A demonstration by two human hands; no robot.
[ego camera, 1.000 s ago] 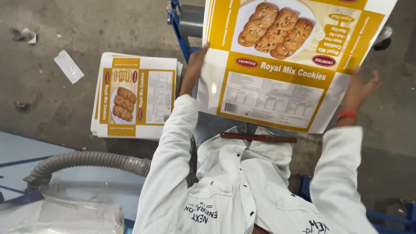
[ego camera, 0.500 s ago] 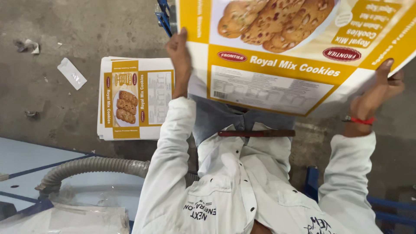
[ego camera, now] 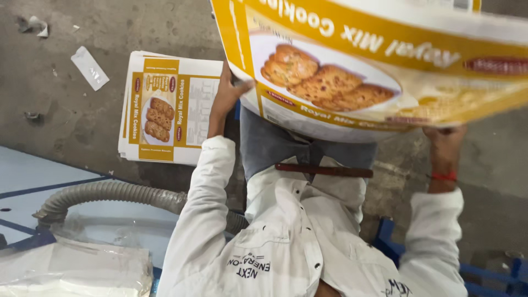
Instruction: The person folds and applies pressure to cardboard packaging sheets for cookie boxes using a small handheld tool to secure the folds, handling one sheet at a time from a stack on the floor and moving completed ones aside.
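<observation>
I hold a large yellow and white cookie carton (ego camera: 357,66) up close in front of me, its printed picture of biscuits facing me and tilted. My left hand (ego camera: 228,94) grips its left edge, fingers curled round the board. My right hand (ego camera: 444,142), with a red band at the wrist, holds the carton's lower right edge from beneath; its fingers are partly hidden behind the board. A stack of flat cartons (ego camera: 165,110) of the same kind lies on the concrete floor just left of my left hand.
A grey ribbed hose (ego camera: 110,192) runs along the lower left over a pale blue surface (ego camera: 33,181). Clear plastic bags (ego camera: 66,269) lie at the bottom left. A blue metal frame (ego camera: 396,242) stands at the lower right. Paper scraps (ego camera: 91,67) dot the floor.
The carton has come up toward the camera and turned over, so its print now reads upside down. Both hands rose with it and kept their grip.
</observation>
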